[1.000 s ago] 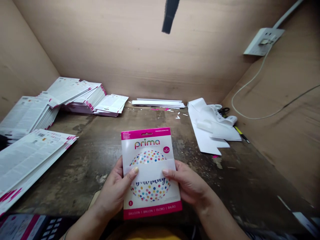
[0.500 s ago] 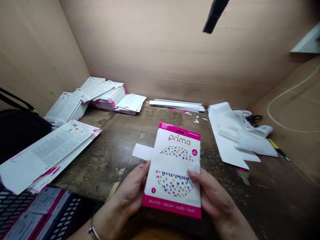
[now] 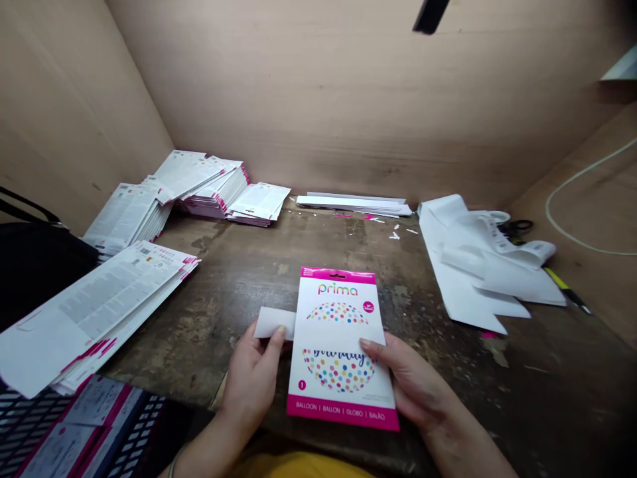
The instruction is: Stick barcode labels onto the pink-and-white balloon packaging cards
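Observation:
A white and pink "prima" balloon packet [image 3: 341, 358] with a dotted balloon picture sits in front of me over the near edge of the worn table [image 3: 239, 279]. My right hand [image 3: 405, 382] grips its right edge, index finger laid on the front. A white paper strip [image 3: 275, 322] crosses the packet's middle and sticks out to the left. My left hand [image 3: 253, 378] pinches that free end with thumb and fingers.
Stacks of printed white cards [image 3: 94, 305] lie at the left, with more stacks [image 3: 199, 182] in the far left corner. White label backing sheets [image 3: 478, 265], scissors [image 3: 515, 227] and a yellow pen [image 3: 565, 287] lie at the right. Cardboard walls enclose the table.
The white strip, first lying wholly across the packet front, now sticks out past its left edge with my left hand on that end. The packet has come down nearer to me.

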{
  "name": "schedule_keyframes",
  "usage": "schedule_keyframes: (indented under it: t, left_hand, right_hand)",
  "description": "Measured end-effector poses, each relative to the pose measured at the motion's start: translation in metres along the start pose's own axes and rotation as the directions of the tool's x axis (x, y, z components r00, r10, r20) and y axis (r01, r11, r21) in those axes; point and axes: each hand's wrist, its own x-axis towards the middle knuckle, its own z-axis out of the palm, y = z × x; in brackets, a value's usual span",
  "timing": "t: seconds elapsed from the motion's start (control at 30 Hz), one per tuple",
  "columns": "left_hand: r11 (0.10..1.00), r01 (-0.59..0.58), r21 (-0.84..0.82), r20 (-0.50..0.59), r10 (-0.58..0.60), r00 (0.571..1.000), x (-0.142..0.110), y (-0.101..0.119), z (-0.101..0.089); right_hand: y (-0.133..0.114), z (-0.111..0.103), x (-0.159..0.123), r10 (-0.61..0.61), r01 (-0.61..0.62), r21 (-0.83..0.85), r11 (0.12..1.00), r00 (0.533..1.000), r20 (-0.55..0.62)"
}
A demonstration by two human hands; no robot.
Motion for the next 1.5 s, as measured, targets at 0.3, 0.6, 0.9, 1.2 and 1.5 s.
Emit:
schedule_keyframes:
  t: [0.3, 0.6, 0.9, 1.2, 1.5]
  left_hand:
    - [0.909, -0.111, 0.403, 0.034, 0.106, 0.994, -0.006, 0.002, 0.0]
    - [0.176, -0.545, 0.82, 0.469, 0.339, 0.815, 0.01, -0.005, 0.01]
    - [0.018, -0.547, 0.837, 0.513, 0.324, 0.795, 0.013, -0.011, 0.013]
    - [0.257, -0.634, 0.729, 0.456, 0.509, 0.73, 0.017, -0.012, 0.006]
    - [0.167, -0.705, 0.689, 0.542, 0.528, 0.654, 0.016, -0.015, 0.006]
  right_hand:
    - [0.002, 0.0, 0.002, 0.004, -0.003, -0.005, 1.0, 1.0, 0.016]
    - [0.006, 0.013, 0.007, -0.075, 0.062, -0.106, 0.992, 0.989, -0.127]
    - [0.001, 0.002, -0.021, -0.728, 0.084, -0.991, -0.102, 0.672, 0.131]
    - [0.029, 0.017, -0.009, -0.297, 0.139, -0.776, -0.616, 0.87, 0.393]
    - [0.036, 0.047, 0.01, -0.326, 0.124, -0.743, -0.658, 0.842, 0.429]
